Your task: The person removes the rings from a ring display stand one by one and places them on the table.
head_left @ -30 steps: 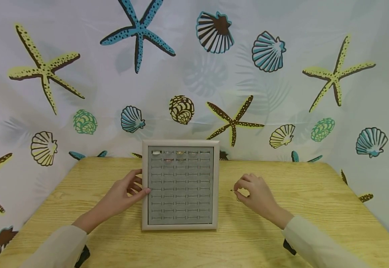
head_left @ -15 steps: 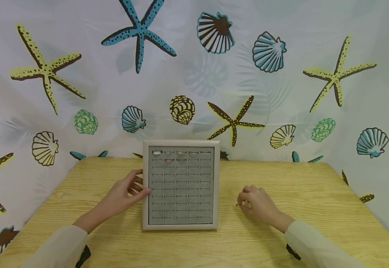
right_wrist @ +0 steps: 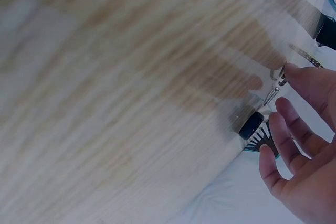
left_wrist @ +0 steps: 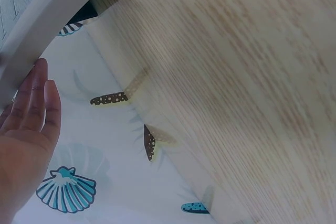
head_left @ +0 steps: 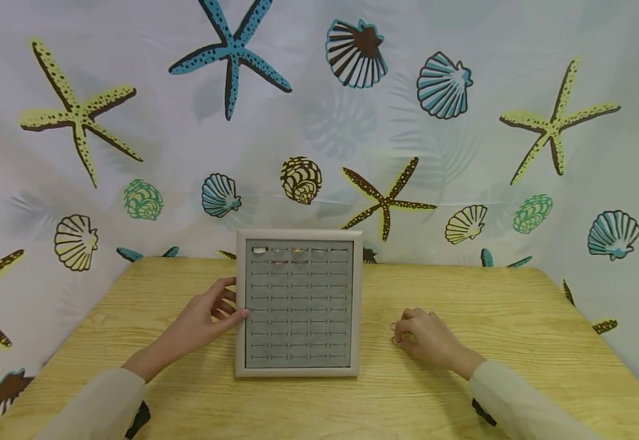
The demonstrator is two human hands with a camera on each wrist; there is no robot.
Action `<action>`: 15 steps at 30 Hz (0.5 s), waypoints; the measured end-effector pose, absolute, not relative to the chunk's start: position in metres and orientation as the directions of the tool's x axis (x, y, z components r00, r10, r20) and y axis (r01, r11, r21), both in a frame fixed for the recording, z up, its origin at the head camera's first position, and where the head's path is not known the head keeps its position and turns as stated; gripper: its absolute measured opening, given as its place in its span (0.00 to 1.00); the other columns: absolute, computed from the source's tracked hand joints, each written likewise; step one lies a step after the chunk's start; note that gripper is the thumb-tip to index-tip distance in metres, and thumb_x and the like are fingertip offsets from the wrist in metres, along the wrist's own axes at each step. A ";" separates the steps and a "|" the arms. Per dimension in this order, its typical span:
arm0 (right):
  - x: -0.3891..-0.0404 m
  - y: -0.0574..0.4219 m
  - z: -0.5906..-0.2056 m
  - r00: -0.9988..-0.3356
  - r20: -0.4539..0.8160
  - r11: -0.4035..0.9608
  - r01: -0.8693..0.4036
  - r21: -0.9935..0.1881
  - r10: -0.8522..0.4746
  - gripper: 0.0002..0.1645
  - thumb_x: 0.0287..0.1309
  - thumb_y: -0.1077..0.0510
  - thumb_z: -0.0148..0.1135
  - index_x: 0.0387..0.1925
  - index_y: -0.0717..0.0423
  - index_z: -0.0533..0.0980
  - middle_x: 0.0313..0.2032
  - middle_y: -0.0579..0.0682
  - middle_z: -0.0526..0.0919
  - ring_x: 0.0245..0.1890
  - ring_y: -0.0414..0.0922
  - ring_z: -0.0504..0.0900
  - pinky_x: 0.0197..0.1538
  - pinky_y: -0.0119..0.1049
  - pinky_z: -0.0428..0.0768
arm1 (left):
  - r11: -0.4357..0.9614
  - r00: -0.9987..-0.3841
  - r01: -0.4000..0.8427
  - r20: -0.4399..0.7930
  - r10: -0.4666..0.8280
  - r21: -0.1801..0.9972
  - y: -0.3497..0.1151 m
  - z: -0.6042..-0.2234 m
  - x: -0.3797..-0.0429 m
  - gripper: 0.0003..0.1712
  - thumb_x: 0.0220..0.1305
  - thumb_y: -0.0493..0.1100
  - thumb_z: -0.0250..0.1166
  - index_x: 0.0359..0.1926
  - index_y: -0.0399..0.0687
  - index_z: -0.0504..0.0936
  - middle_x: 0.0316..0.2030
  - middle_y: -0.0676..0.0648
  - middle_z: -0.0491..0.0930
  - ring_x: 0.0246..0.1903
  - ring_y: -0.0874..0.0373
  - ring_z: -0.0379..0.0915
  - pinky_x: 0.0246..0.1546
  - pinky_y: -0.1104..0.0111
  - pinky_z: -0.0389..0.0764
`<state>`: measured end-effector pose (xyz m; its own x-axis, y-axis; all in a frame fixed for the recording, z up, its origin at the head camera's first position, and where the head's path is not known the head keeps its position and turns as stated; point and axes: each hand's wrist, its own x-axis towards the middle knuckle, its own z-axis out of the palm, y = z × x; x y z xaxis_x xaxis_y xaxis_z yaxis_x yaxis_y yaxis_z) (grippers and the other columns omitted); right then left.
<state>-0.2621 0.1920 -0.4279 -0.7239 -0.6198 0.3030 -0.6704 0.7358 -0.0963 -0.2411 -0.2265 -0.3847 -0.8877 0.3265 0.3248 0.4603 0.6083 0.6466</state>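
A ring display board [head_left: 357, 305], grey with rows of slots inside a pale frame, stands upright on the table. Its upper slots hold several rings [head_left: 298, 251]. My left hand [head_left: 203, 321] grips the board's left side, thumb on the front and fingers behind; those fingers also show against the frame [left_wrist: 31, 30] in the left wrist view. To the right of the board, my right hand [head_left: 429, 339] pinches a small ring [head_left: 394, 340] at its fingertips. In the right wrist view, a silvery ring [right_wrist: 282, 81] is by the thumb, with another silvery piece [right_wrist: 271, 96] close beside it.
A wood-grain table [head_left: 297, 409] lies beneath everything. Behind it hangs a white cloth [head_left: 275, 134] printed with starfish and shells. A small dark rounded object [right_wrist: 252, 125] shows beyond the fingers in the right wrist view.
My right hand has moved down and slightly right, away from the board, its fingers curling more. The left hand and the board stay in place; the head view shifts slightly.
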 end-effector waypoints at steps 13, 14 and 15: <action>-0.262 0.193 -0.426 -0.727 0.273 0.722 -0.678 -0.136 -0.631 0.08 0.47 0.61 0.68 0.23 0.43 0.78 0.29 0.41 0.75 0.29 0.40 0.72 0.28 0.31 0.66 | 0.591 -0.889 0.457 0.315 0.332 0.665 -0.227 -0.384 -0.241 0.31 0.60 0.49 0.62 0.61 0.44 0.62 0.41 0.44 0.79 0.34 0.61 0.78 0.33 0.72 0.78; -0.262 0.193 -0.425 -0.726 0.269 0.721 -0.679 -0.138 -0.632 0.08 0.47 0.60 0.67 0.24 0.43 0.78 0.29 0.41 0.76 0.29 0.39 0.72 0.28 0.31 0.66 | 0.590 -0.889 0.456 0.315 0.332 0.666 -0.227 -0.384 -0.241 0.31 0.60 0.49 0.62 0.61 0.44 0.62 0.41 0.44 0.79 0.34 0.61 0.78 0.33 0.72 0.78; -0.263 0.192 -0.424 -0.728 0.264 0.721 -0.678 -0.142 -0.633 0.07 0.47 0.60 0.67 0.24 0.44 0.78 0.30 0.41 0.76 0.29 0.39 0.72 0.29 0.31 0.66 | 0.591 -0.890 0.455 0.314 0.331 0.666 -0.227 -0.384 -0.241 0.31 0.60 0.49 0.62 0.61 0.44 0.62 0.41 0.44 0.79 0.34 0.61 0.78 0.33 0.72 0.78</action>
<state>-0.2625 0.1922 -0.4245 -0.7278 -0.6327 0.2644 -0.6783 0.7208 -0.1423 -0.2413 -0.2266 -0.3844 -0.8897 0.3315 0.3139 0.4551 0.5910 0.6660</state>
